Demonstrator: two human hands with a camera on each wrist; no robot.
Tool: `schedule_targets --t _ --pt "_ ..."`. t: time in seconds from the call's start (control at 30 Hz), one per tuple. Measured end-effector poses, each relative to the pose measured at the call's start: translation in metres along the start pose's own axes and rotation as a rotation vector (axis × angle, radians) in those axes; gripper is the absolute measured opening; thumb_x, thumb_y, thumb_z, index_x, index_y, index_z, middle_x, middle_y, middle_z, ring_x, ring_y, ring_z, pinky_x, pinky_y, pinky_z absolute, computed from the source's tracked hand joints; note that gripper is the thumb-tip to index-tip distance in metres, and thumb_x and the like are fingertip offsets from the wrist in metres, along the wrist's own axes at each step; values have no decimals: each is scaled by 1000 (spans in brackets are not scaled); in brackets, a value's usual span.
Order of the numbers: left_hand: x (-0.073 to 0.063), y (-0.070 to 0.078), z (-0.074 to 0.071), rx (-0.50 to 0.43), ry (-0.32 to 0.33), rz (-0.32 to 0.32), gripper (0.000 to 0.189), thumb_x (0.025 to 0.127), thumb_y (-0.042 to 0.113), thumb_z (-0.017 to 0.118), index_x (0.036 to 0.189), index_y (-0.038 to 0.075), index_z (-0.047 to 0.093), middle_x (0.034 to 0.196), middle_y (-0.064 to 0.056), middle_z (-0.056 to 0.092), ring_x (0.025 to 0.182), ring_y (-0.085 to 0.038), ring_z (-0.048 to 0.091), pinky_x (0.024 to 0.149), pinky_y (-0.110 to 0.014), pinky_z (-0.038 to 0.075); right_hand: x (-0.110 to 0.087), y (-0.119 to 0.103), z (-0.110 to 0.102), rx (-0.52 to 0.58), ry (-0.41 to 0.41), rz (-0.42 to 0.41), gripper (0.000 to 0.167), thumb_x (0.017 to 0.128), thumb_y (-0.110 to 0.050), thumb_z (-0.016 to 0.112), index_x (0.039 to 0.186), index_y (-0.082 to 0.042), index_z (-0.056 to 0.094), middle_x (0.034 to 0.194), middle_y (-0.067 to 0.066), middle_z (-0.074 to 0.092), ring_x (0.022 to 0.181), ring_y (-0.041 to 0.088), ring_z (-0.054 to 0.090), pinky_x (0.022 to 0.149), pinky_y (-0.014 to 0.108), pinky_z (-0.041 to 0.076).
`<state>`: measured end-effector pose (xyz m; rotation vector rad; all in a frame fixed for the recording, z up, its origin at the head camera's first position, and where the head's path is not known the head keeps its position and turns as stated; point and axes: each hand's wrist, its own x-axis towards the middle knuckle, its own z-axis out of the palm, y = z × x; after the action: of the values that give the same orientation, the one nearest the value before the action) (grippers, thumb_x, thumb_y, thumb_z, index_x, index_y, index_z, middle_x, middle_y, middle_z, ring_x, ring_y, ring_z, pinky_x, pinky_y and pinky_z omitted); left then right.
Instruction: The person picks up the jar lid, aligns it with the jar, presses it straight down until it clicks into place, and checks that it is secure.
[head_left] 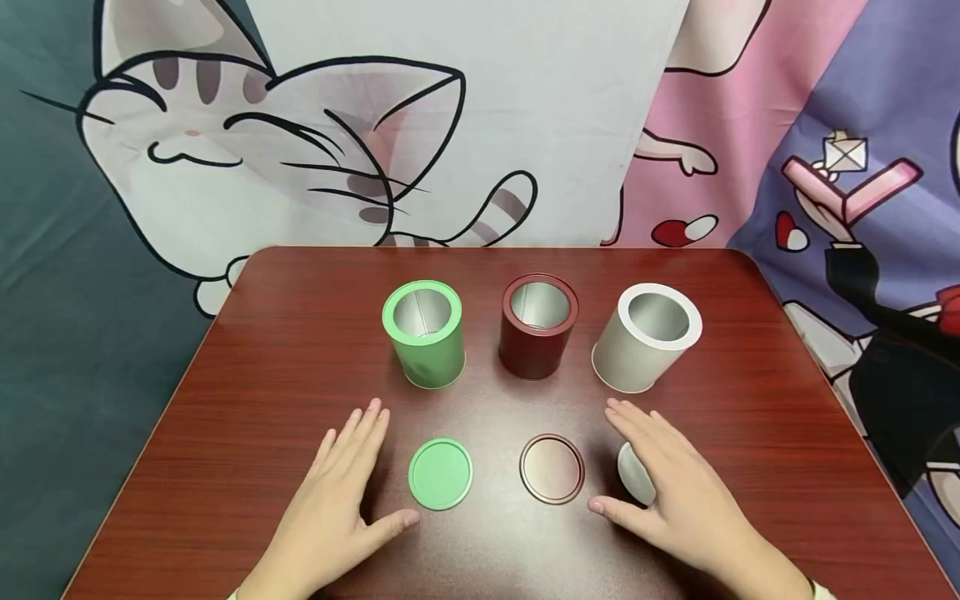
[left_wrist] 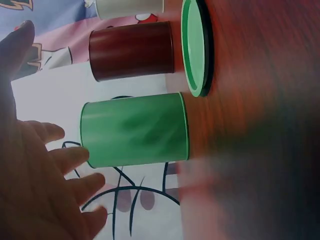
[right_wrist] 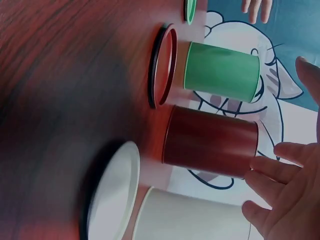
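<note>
Three lidless tins stand in a row across the table: a green tin, a dark red tin and a white tin. In front of each lies a round lid of matching colour: the green lid, the dark red lid and the white lid. My left hand, fingers straight and thumb spread, is left of the green lid and holds nothing. My right hand hovers with extended fingers over the white lid, partly hiding it, and holds nothing.
The reddish-brown wooden table has rounded far corners. Behind it hangs a cloth with a cartoon cat and pink and purple printed areas. A dark object stands beyond the table's right edge.
</note>
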<state>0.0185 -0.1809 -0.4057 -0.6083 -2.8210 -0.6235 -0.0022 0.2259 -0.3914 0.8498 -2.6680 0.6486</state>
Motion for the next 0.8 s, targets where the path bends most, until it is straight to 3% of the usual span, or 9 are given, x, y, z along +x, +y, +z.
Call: schedule_targets --t 0.17,0.3,0.47,0.67,0.8 --pt "-2 -1 2 -75 -32 -30 114 77 58 80 163 21 16 165 5 24 150 -23 29 116 -9 7 2 -3 3 8 28 -16 90 80 -59 77 148 -8 49 142 13 57 131 26 53 120 22 17" --pt "-3 -2 3 -105 -41 -55 114 76 57 82 163 25 15 165 7 26 148 -22 31 112 -4 7 3 -6 5 32 34 -17 88 80 -58 78 147 -8 50 142 12 57 129 28 54 120 21 19" --pt "-2 -2 8 -129 -36 -53 111 77 54 82 162 23 19 164 6 28 149 -20 31 112 -5 9 6 -12 11 31 -8 14 87 78 -57 80 145 -10 52 143 5 57 128 23 56 115 17 23" --pt "-3 2 15 -119 -47 -64 103 80 49 82 161 22 24 162 4 32 148 -19 33 111 -4 9 4 -21 24 61 -20 -3 84 76 -58 81 141 -10 56 139 1 59 123 21 59 112 9 19" --pt "-7 5 17 -95 -54 -89 99 80 45 83 159 19 30 160 2 38 145 -21 38 114 -18 28 2 -26 32 56 -25 -26 81 77 -58 80 138 -9 58 137 -1 60 122 19 60 112 11 22"
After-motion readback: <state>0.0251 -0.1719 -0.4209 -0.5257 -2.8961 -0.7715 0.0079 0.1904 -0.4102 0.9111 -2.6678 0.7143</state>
